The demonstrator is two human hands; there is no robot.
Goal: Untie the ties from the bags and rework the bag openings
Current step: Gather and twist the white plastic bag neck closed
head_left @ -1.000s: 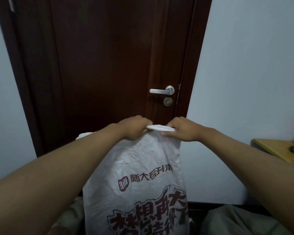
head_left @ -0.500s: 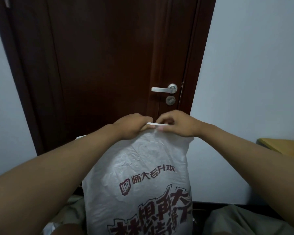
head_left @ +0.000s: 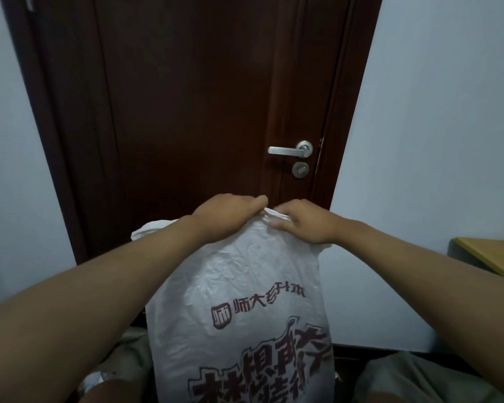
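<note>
A white plastic bag (head_left: 245, 280) with dark red printed characters stands upright between my knees. Its top is bunched to a narrow point (head_left: 269, 213). My left hand (head_left: 227, 212) grips the gathered plastic from the left, fingers curled over it. My right hand (head_left: 303, 222) pinches the same bunch from the right, thumb on the near side. The two hands almost touch. No separate tie shows; the hands hide the bag's mouth. A second bit of white plastic (head_left: 149, 229) sticks out behind my left forearm.
A dark brown door (head_left: 204, 97) with a silver lever handle (head_left: 290, 149) fills the view ahead, pale walls on both sides. A wooden table corner (head_left: 495, 254) is at the right edge. My knees in light trousers (head_left: 413, 379) flank the bag.
My hands have drawn together, closing the strip of bag rim once stretched between them into a tight bunch. The bag's top looks more gathered and narrower.
</note>
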